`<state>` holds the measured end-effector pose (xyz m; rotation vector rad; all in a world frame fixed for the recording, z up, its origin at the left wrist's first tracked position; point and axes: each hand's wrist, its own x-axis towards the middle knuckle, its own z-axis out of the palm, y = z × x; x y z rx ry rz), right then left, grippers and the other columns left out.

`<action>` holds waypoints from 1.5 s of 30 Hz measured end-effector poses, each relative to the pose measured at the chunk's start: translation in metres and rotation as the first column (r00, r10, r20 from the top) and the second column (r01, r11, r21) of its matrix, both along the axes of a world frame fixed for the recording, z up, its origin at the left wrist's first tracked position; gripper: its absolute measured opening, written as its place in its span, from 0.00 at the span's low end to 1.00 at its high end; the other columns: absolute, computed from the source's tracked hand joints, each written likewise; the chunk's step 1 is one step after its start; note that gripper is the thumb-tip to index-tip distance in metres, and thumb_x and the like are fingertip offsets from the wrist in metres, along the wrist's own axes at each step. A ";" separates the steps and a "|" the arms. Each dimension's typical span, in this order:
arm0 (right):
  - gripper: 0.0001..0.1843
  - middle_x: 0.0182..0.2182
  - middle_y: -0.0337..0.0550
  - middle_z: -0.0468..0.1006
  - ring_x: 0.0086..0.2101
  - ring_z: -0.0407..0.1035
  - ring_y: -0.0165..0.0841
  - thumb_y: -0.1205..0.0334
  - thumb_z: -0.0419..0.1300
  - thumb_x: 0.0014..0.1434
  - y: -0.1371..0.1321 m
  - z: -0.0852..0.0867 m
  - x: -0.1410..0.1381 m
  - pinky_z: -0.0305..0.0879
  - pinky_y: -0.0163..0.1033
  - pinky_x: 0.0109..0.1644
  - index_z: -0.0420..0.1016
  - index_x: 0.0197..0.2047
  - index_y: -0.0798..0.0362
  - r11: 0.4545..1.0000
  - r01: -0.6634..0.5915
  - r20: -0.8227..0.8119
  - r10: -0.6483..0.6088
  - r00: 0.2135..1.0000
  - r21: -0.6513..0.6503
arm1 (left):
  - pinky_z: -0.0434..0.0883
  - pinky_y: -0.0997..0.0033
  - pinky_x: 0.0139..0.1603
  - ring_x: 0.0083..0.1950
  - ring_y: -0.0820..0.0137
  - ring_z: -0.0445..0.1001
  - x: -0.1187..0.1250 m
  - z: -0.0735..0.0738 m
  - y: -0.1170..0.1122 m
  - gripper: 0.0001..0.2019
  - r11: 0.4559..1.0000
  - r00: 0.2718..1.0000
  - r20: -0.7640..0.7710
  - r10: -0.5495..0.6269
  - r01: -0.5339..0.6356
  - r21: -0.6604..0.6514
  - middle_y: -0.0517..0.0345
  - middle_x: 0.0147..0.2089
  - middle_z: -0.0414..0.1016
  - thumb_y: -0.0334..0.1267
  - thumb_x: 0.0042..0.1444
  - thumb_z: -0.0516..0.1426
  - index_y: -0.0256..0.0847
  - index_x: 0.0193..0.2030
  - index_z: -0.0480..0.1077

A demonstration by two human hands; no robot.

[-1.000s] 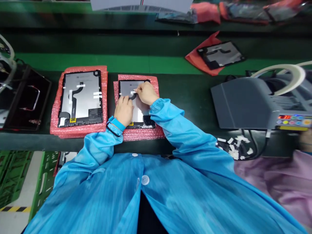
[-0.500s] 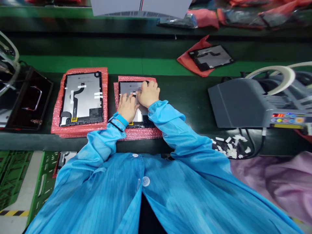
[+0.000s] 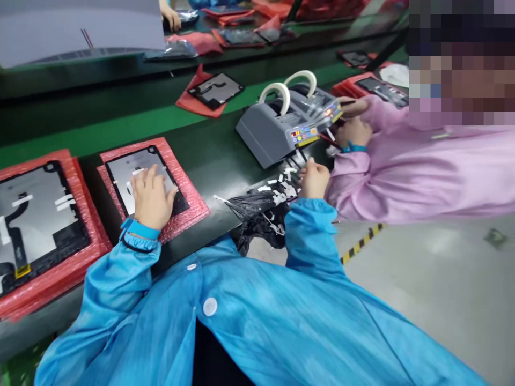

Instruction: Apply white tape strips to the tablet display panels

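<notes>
My left hand (image 3: 152, 199) lies on a tablet screen panel (image 3: 140, 161), its fingers stretched out and somewhat apart. White tape pieces and a black ribbon show on the panel's silver back, partly hidden by the hand. Under the panel is pink bubble wrap (image 3: 193, 206). Well to the right, my right hand (image 3: 315, 181) has its fingers drawn together beside a black plastic bag (image 3: 257, 212) with white tape scraps (image 3: 287, 185) on it. Whatever may be between those fingertips is hidden. Just above that hand stands a grey tape dispenser (image 3: 273, 131) with a lit display.
Another panel (image 3: 38, 214) lies on stacked pink wrap at the left. A further panel (image 3: 217, 91) rests on a pink bag at the back. Beyond the first, a second dispenser (image 3: 317, 102) stands by a co-worker in a pink sleeve (image 3: 374, 177), whose hands are close to my right hand.
My right hand has left the panel and moved far right to the tape scraps below the dispenser. My left hand stays on the panel. The view has turned right, bringing the co-worker in.
</notes>
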<state>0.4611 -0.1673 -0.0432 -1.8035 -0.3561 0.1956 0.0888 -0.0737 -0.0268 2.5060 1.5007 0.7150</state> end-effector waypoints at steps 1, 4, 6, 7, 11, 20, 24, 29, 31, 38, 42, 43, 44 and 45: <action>0.14 0.21 0.33 0.64 0.22 0.60 0.26 0.59 0.54 0.62 0.004 0.006 0.002 0.53 0.31 0.24 0.62 0.25 0.52 1.000 -0.028 -0.105 0.029 0.994 0.010 | 0.47 0.34 0.71 0.69 0.46 0.56 0.007 0.005 -0.004 0.14 0.999 0.999 -0.005 -0.035 0.035 0.005 0.39 0.68 0.63 0.42 0.61 0.53 0.38 0.49 0.69; 0.12 0.20 0.34 0.67 0.21 0.61 0.24 0.66 0.55 0.60 0.020 0.019 -0.003 0.51 0.28 0.22 0.64 0.25 0.54 0.995 -0.019 -0.237 0.042 0.971 0.101 | 0.47 0.35 0.71 0.68 0.48 0.58 0.021 0.014 -0.012 0.12 0.996 0.996 -0.024 -0.090 0.090 0.021 0.41 0.67 0.64 0.42 0.61 0.53 0.39 0.47 0.69; 0.12 0.18 0.32 0.65 0.21 0.61 0.23 0.72 0.56 0.57 0.024 0.021 -0.007 0.54 0.27 0.25 0.64 0.23 0.54 0.991 0.013 -0.157 0.008 0.988 0.135 | 0.50 0.35 0.70 0.67 0.48 0.59 0.023 0.015 -0.009 0.12 0.996 0.996 -0.028 -0.080 0.081 0.035 0.41 0.66 0.65 0.41 0.61 0.53 0.39 0.47 0.69; 0.12 0.17 0.31 0.65 0.21 0.61 0.22 0.73 0.57 0.56 0.023 0.020 -0.007 0.57 0.27 0.26 0.64 0.23 0.54 0.989 0.039 -0.102 -0.024 0.994 0.146 | 0.52 0.36 0.69 0.66 0.48 0.60 0.022 0.015 -0.007 0.11 0.996 0.997 -0.026 -0.074 0.075 0.044 0.41 0.65 0.66 0.41 0.61 0.53 0.38 0.46 0.69; 0.09 0.19 0.30 0.67 0.22 0.63 0.22 0.69 0.58 0.57 0.015 0.006 0.000 0.61 0.26 0.28 0.63 0.26 0.53 0.958 0.120 -0.027 -0.117 0.993 0.259 | 0.58 0.43 0.67 0.62 0.49 0.65 0.015 0.011 0.005 0.11 0.991 0.993 -0.019 -0.113 0.114 0.076 0.39 0.59 0.71 0.42 0.61 0.53 0.37 0.44 0.69; 0.18 0.25 0.30 0.71 0.21 0.65 0.21 0.51 0.62 0.56 0.020 0.002 0.008 0.52 0.23 0.18 0.56 0.33 0.49 0.943 0.043 -0.210 0.029 0.977 0.330 | 0.63 0.43 0.63 0.57 0.50 0.68 0.035 0.004 0.009 0.10 0.973 0.974 -0.020 -0.226 0.227 0.052 0.41 0.52 0.74 0.40 0.59 0.52 0.39 0.42 0.69; 0.17 0.25 0.31 0.70 0.23 0.67 0.24 0.55 0.62 0.54 0.029 0.001 0.015 0.53 0.26 0.20 0.54 0.34 0.49 0.954 0.046 -0.215 0.020 0.976 0.295 | 0.63 0.45 0.63 0.56 0.52 0.68 0.040 0.004 0.011 0.09 0.973 0.973 -0.029 -0.228 0.229 0.031 0.43 0.50 0.75 0.40 0.59 0.53 0.40 0.42 0.70; 0.19 0.27 0.31 0.68 0.29 0.70 0.28 0.62 0.62 0.51 0.025 0.003 0.018 0.64 0.33 0.30 0.53 0.39 0.47 0.976 0.048 -0.014 -0.046 0.999 0.213 | 0.64 0.47 0.62 0.55 0.54 0.70 0.042 0.006 0.014 0.09 0.970 0.970 -0.003 -0.242 0.242 -0.025 0.45 0.49 0.77 0.40 0.59 0.54 0.41 0.41 0.71; 0.19 0.28 0.32 0.69 0.32 0.71 0.29 0.62 0.62 0.51 0.017 0.010 0.004 0.67 0.36 0.35 0.54 0.41 0.47 0.979 -0.041 0.134 0.014 0.991 0.201 | 0.65 0.49 0.61 0.53 0.55 0.71 0.045 0.010 0.012 0.09 0.967 0.969 0.043 -0.242 0.245 -0.068 0.46 0.47 0.78 0.41 0.59 0.54 0.40 0.41 0.72; 0.27 0.30 0.33 0.70 0.30 0.68 0.29 0.57 0.70 0.47 0.031 0.033 -0.116 0.67 0.38 0.34 0.57 0.42 0.45 0.632 -0.741 0.094 0.743 0.663 0.229 | 0.71 0.69 0.44 0.41 0.68 0.74 0.064 0.026 0.004 0.12 0.905 0.890 0.380 -0.250 0.354 -0.234 0.54 0.40 0.78 0.43 0.62 0.55 0.38 0.46 0.72; 0.28 0.32 0.33 0.70 0.30 0.69 0.28 0.58 0.72 0.45 0.058 0.028 -0.157 0.68 0.37 0.34 0.58 0.42 0.46 0.462 -0.847 -0.005 0.879 0.477 0.263 | 0.69 0.71 0.40 0.36 0.71 0.72 0.051 0.025 0.008 0.09 0.903 0.907 0.373 -0.193 0.313 -0.294 0.58 0.32 0.75 0.40 0.62 0.56 0.38 0.33 0.70; 0.28 0.33 0.33 0.71 0.30 0.69 0.28 0.58 0.72 0.45 0.063 0.026 -0.161 0.68 0.37 0.34 0.58 0.42 0.46 0.453 -0.851 -0.022 0.885 0.465 0.266 | 0.68 0.71 0.40 0.35 0.71 0.71 0.046 0.023 0.009 0.10 0.911 0.917 0.366 -0.158 0.278 -0.303 0.59 0.31 0.74 0.39 0.62 0.56 0.38 0.31 0.69; 0.28 0.33 0.33 0.71 0.31 0.70 0.28 0.58 0.72 0.45 0.068 0.024 -0.163 0.68 0.37 0.34 0.58 0.41 0.46 0.451 -0.852 -0.034 0.888 0.459 0.265 | 0.68 0.71 0.40 0.35 0.71 0.71 0.040 0.021 0.010 0.10 0.919 0.924 0.363 -0.122 0.243 -0.310 0.59 0.30 0.73 0.38 0.61 0.55 0.39 0.29 0.68; 0.29 0.32 0.33 0.71 0.31 0.70 0.28 0.59 0.73 0.44 0.073 0.022 -0.164 0.69 0.37 0.35 0.58 0.41 0.46 0.450 -0.853 -0.044 0.889 0.455 0.264 | 0.68 0.70 0.40 0.35 0.71 0.70 0.035 0.020 0.011 0.10 0.924 0.927 0.364 -0.090 0.214 -0.317 0.60 0.30 0.73 0.37 0.61 0.55 0.39 0.29 0.67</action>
